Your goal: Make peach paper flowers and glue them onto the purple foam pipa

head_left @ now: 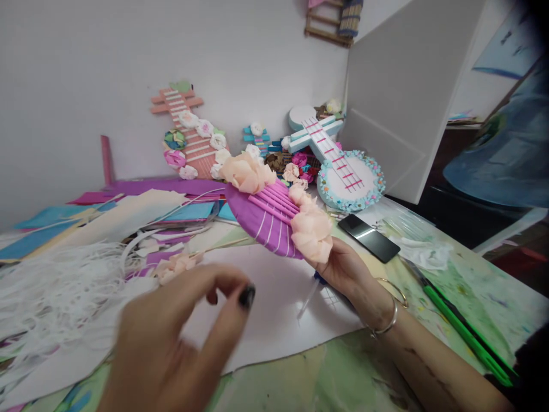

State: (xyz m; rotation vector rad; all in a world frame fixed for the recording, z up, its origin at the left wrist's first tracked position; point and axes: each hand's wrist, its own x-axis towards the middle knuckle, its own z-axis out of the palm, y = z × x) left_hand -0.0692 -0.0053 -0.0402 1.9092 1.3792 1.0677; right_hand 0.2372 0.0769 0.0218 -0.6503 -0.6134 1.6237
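My right hand grips a purple paper-craft piece by its lower right edge and holds it tilted above the table. White cords cross its purple face, and a row of pink strips runs along it. A large peach paper flower sits at its upper left end, and another peach paper flower is beside my right fingers. Close to the camera, my left hand is apart from the craft, slightly blurred. Its thumb and index fingertips come together; whether anything thin is between them is hidden.
A white sheet lies under my hands. Shredded white paper strips heap at left beside coloured sheets. At right lie a phone and a green utility knife. Guitar-shaped crafts lean against the back wall.
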